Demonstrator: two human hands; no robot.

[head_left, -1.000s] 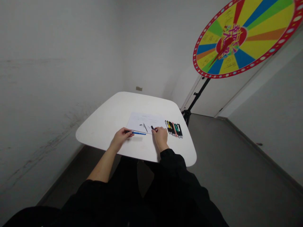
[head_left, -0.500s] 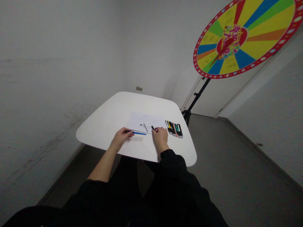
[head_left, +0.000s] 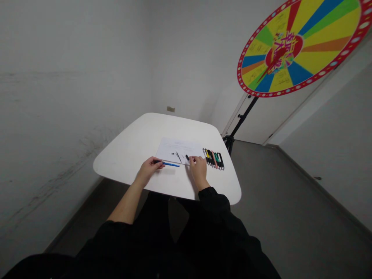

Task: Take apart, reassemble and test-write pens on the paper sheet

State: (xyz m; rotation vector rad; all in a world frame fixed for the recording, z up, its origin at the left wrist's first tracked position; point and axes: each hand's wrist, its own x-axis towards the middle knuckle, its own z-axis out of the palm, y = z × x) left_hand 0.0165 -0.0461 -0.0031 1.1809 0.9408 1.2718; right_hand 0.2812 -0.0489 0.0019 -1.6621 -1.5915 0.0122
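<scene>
My left hand [head_left: 149, 170] is closed on a blue pen [head_left: 171, 164], which points right, just in front of the paper's near edge. My right hand [head_left: 198, 169] has its fingertips pinched at the near end of a short black pen part [head_left: 187, 157], over the right side of the paper; its near end is hidden by the fingers. Beneath, a white sheet of paper [head_left: 167, 145] with printed lines lies on the table. A thin dark rod [head_left: 178, 157] and a few tiny dark pieces [head_left: 173, 154] rest on this sheet.
Right of my right hand, several pens [head_left: 213, 159] in black, yellow, pink and green lie in a row on the white table [head_left: 130, 155]. A colourful prize wheel [head_left: 302, 46] on a black stand [head_left: 241, 120] rises behind the table's right side. Walls close in behind and left.
My right hand has shifted slightly right and toward me, so more of the paper shows beside its fingertips. My left hand and the blue pen stay nearly still.
</scene>
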